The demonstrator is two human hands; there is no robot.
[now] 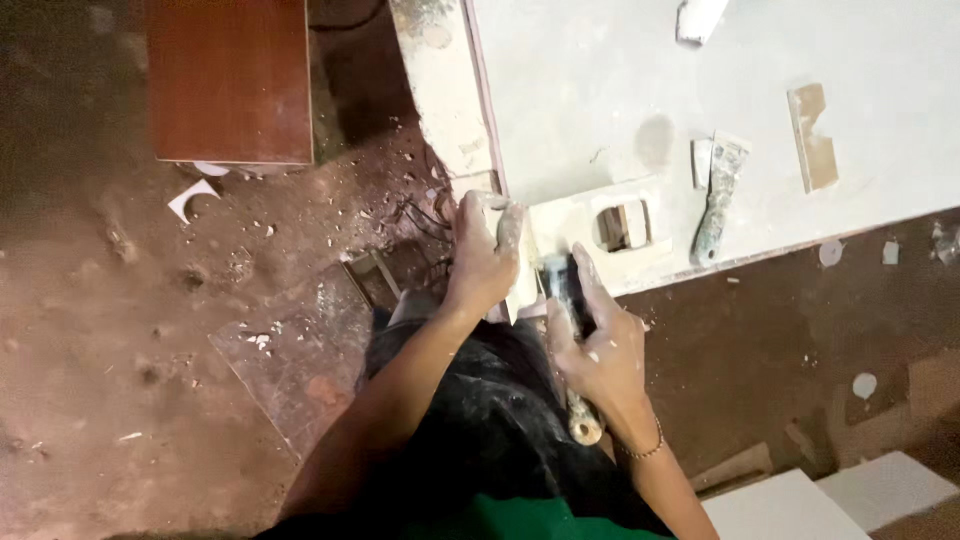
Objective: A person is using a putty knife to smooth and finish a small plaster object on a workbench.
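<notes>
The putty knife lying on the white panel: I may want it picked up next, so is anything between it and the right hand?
Nothing visible blocks it. The putty knife lies free on the white panel, beyond the rectangular cutout. But the right hand is already closed on another scraper.

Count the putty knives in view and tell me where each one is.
2. One putty knife lies on the white board, right of the rectangular cutout. The other putty knife is held in the right hand at the board's near edge. Others may be hidden.
</notes>
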